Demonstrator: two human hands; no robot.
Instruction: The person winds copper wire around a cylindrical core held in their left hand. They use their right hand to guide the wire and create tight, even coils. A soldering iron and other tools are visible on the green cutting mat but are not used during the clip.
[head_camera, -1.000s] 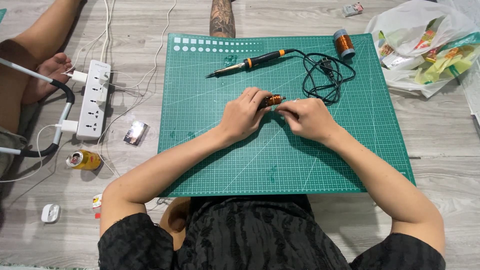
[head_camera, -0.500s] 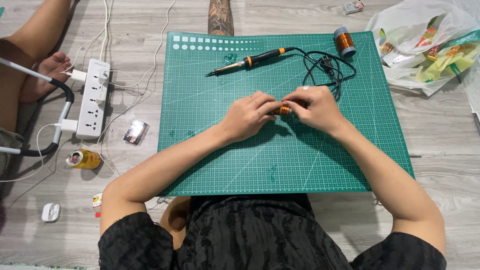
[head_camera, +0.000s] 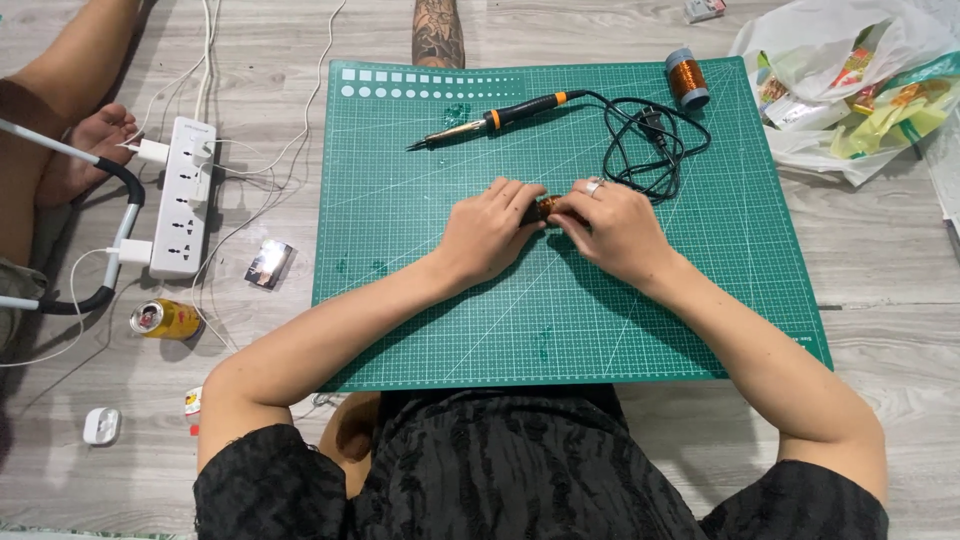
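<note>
Both hands have drifted a little toward the middle of the green cutting mat (head_camera: 700, 300) since a second ago, and the small copper-coloured part (head_camera: 548, 208) has stayed pinched between them; the left hand (head_camera: 485, 232) curls its fingers over the part's left end, its grip narrow and closed on it; the right hand (head_camera: 615, 228), a ring on one finger, closes its fingertips on the right end, so the part sits between both hands just above the mat, mostly hidden by the fingers. Beyond the hands a soldering iron (head_camera: 495, 118) with an orange and black handle lies on the mat, tip pointing left; its black cord (head_camera: 645, 140) is bundled just beyond the right hand; a spool of copper wire (head_camera: 687, 77) stands near the mat's far right corner. The mat lies on a grey wooden floor; to the left lie a white power strip (head_camera: 183, 195), a yellow drink can (head_camera: 165, 319) and a small white case (head_camera: 101, 425); a white plastic bag (head_camera: 850, 90) of packets lies to the right; another person's bare foot (head_camera: 85, 150) rests at the far left.
</note>
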